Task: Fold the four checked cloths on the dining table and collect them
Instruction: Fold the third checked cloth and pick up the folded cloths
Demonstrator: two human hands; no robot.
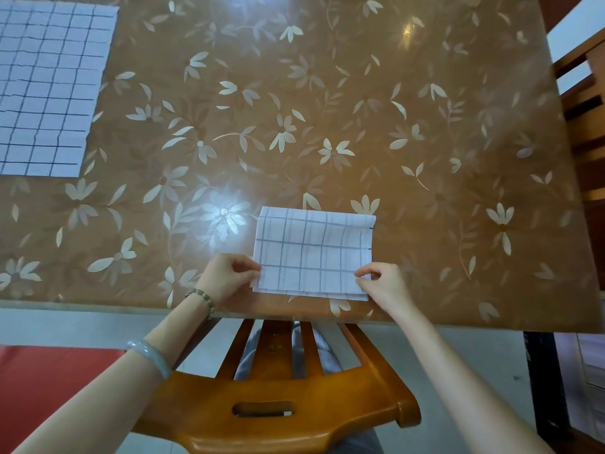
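A white checked cloth [312,250], folded into a small rectangle of several layers, lies near the table's front edge. My left hand [229,276] pinches its near left corner between thumb and fingers. My right hand [381,283] pinches its near right corner. A second checked cloth [49,86] lies spread flat at the far left of the table, partly cut off by the frame edge. No other cloths are in view.
The table [327,109] has a glossy brown cover with pale flowers. A wooden chair back [278,388] stands between me and the table's front edge. Another wooden chair [586,109] is at the right side. A red surface [49,388] lies at the lower left.
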